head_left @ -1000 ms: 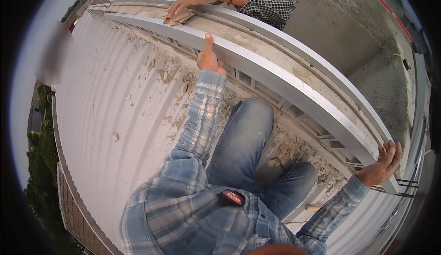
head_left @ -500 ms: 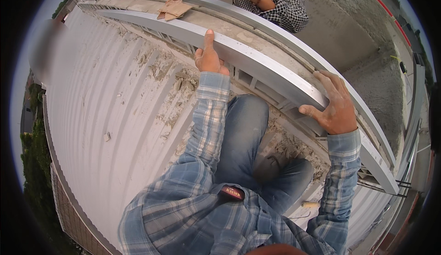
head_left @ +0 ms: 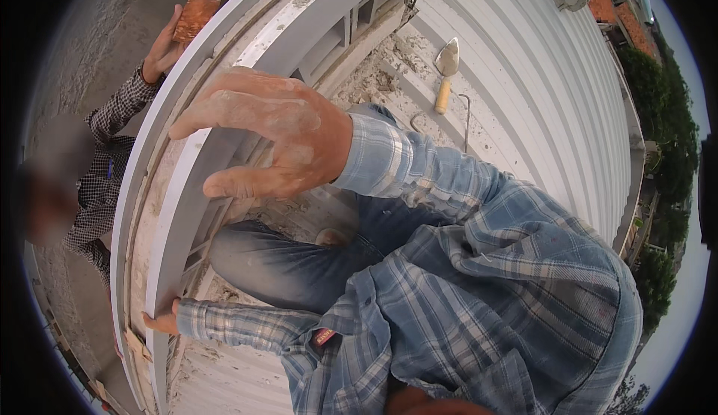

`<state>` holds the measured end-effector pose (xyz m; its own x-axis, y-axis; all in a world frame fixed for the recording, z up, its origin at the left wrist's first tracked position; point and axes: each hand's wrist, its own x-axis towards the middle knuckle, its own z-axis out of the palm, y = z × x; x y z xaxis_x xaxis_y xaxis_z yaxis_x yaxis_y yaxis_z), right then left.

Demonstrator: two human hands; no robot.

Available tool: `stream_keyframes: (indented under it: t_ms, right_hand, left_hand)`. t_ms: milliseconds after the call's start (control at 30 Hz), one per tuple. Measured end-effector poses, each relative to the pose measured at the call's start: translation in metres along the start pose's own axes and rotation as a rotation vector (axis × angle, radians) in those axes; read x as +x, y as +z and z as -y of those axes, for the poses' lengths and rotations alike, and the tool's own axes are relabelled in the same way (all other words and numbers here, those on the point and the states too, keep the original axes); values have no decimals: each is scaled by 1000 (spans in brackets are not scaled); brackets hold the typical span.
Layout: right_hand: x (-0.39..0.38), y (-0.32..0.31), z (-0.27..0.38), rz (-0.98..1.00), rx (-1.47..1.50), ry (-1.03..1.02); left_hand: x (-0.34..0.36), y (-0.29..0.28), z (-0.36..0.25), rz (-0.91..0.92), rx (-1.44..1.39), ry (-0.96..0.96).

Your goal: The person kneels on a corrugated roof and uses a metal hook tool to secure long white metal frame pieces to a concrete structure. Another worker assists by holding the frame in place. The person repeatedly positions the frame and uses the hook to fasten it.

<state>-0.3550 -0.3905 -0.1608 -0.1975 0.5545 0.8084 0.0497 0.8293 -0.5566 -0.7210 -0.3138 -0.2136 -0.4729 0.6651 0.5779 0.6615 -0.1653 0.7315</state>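
My right hand [head_left: 265,131], dusty with pale powder, is raised over the near silver metal bar [head_left: 164,250] with its fingers apart and nothing in them; whether it touches the bar I cannot tell. My left hand [head_left: 159,321] grips that bar lower down, beside thin tan pieces [head_left: 136,346] on the mortar-topped ledge. A second long bar [head_left: 129,191] runs parallel along the ledge's other side. Beyond it, a co-worker's hand [head_left: 158,52] holds a reddish-orange brick or block [head_left: 198,11].
A yellow-handled trowel [head_left: 445,78] and a bent metal rod [head_left: 467,120] lie on the white corrugated roof [head_left: 523,78], among mortar debris near the slotted vents. The co-worker [head_left: 101,183] in a checked sleeve stands across the ledge at left. Trees and red roofs lie past the roof's edge at right.
The view has swung toward the right end of the bars. My right hand has lifted and reached further along. The co-worker's hand, earlier over the tan pieces, now holds the reddish block.
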Motion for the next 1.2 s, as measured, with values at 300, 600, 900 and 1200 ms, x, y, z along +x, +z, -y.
stream_keyframes:
  t_ms: [300, 600, 900, 1200]
  right_hand:
    - [-392, -236, -111, -1017, -589, 1499]
    - [-470, -138, -106, -26, -1172, 1431]
    - [-491, -188, -112, -723, -1061, 1519]
    - [-439, -213, -168, -750, -1107, 1948]
  left_hand:
    - [-19, 135, -50, 385, 87, 302]
    - [-98, -198, 62, -627, 182, -485]
    - [-106, -204, 84, -711, -119, -667]
    - [-107, -222, 91, -784, -151, -707]
